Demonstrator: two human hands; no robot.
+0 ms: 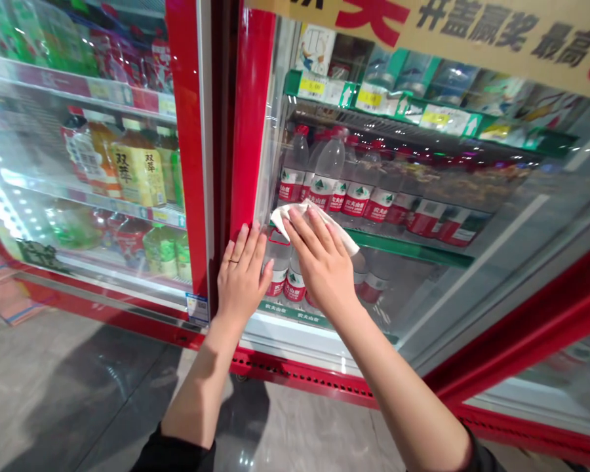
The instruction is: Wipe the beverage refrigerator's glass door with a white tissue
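My right hand [324, 259] lies flat over a white cloth [350, 244], pressing it to the glass door [423, 288] of a red-framed drinks fridge. The cloth's edges stick out above and to the right of the fingers. My left hand [242, 272], with a ring on one finger, rests open on the red door frame [250, 164] at the door's left edge, its thumb reaching over the glass. Behind the glass stand water bottles [356, 190] with red caps and red-and-white labels. Some bottles on the lower shelf are partly hidden by my right hand.
A second fridge [189, 157] with bottled drinks stands to the left, and another red-framed door [535, 341] is at the lower right. A yellow-brown banner [452, 39] with large characters crosses the glass at the top. Grey tiled floor [113, 393] lies below.
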